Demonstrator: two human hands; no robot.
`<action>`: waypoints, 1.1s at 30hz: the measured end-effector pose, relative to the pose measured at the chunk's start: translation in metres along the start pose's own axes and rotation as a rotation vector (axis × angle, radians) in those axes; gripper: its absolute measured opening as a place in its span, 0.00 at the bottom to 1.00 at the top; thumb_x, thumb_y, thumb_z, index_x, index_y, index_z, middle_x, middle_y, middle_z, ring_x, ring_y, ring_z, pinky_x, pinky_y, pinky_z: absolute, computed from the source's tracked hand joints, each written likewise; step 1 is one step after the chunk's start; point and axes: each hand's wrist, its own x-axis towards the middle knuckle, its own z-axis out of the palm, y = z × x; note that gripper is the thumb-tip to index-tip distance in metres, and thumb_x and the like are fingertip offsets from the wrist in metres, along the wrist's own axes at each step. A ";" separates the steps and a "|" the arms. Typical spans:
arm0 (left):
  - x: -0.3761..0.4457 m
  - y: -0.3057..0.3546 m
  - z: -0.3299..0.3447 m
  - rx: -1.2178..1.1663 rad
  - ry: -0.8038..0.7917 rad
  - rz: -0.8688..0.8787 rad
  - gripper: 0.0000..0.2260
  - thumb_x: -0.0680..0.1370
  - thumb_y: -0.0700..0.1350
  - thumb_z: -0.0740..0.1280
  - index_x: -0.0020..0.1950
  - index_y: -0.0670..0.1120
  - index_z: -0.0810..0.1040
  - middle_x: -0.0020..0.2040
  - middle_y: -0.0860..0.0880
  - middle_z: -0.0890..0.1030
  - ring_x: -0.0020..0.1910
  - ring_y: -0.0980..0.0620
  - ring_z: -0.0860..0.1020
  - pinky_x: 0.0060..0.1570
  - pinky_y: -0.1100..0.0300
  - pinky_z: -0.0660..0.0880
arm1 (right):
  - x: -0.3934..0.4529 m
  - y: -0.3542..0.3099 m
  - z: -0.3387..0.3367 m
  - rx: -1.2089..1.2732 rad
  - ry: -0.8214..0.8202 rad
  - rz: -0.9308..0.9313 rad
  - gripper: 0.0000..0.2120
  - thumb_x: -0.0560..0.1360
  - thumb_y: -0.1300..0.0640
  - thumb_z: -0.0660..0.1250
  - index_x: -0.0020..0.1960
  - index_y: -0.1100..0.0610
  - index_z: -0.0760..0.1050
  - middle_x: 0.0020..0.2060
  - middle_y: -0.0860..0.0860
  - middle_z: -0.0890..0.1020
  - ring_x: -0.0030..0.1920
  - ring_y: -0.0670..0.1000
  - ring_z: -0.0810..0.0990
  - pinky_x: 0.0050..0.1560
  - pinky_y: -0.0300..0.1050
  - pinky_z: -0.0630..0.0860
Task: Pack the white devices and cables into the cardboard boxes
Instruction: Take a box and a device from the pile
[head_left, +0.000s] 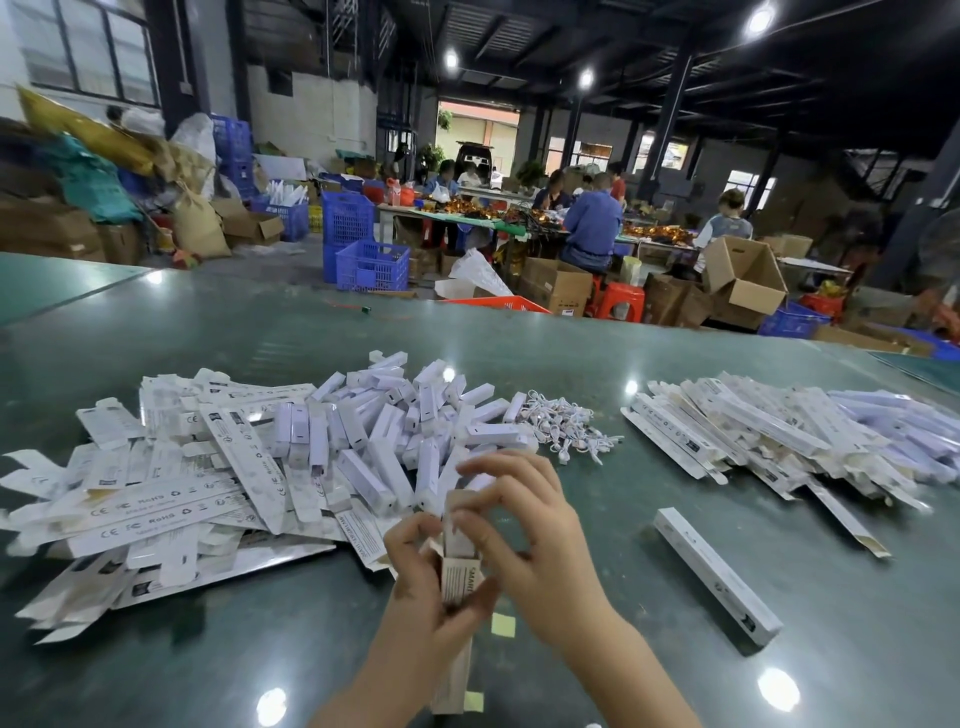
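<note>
Left hand (431, 587) curled round a narrow box (460, 577), held upright just above the table (675, 649), thumb across its printed side. Right hand (524, 535) touching the same box from the right, fingers bent over its open top, fingertips pinching the raised flap (460, 506). Two yellow slips (503, 624) on the table below the hands. To the right, apart, one closed box (717, 574) lying flat. Left of the hands, a spread heap of flat unfolded cartons (156, 493). Straight beyond the fingers, a pile of white devices (395, 431). Just right of that pile, touching it, a tangle of white cables (566, 426). Farther right, well apart, a stack of packed boxes (789, 436). Far beyond the table, blue crates (371, 265), open brown cartons (743, 275) and seated people (592, 223) at a long bench.
</note>
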 end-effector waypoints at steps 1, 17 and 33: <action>0.000 0.000 0.000 -0.008 0.010 -0.001 0.27 0.66 0.37 0.68 0.50 0.63 0.60 0.44 0.48 0.79 0.36 0.53 0.80 0.33 0.61 0.76 | -0.006 0.004 0.001 -0.069 -0.004 -0.023 0.09 0.75 0.52 0.64 0.41 0.56 0.80 0.55 0.46 0.79 0.61 0.50 0.71 0.61 0.42 0.67; 0.019 -0.016 -0.013 0.009 0.125 0.134 0.31 0.71 0.30 0.68 0.51 0.66 0.61 0.44 0.51 0.82 0.38 0.59 0.79 0.42 0.67 0.76 | -0.006 0.108 -0.010 -0.172 0.002 0.510 0.06 0.77 0.59 0.64 0.52 0.50 0.75 0.50 0.41 0.76 0.59 0.50 0.69 0.53 0.30 0.63; 0.018 -0.038 0.007 0.112 0.241 0.273 0.30 0.71 0.51 0.71 0.67 0.68 0.62 0.52 0.58 0.82 0.35 0.55 0.82 0.30 0.56 0.80 | 0.041 0.275 0.000 -0.934 -0.599 0.801 0.18 0.78 0.47 0.59 0.65 0.52 0.70 0.64 0.56 0.73 0.68 0.59 0.64 0.64 0.53 0.64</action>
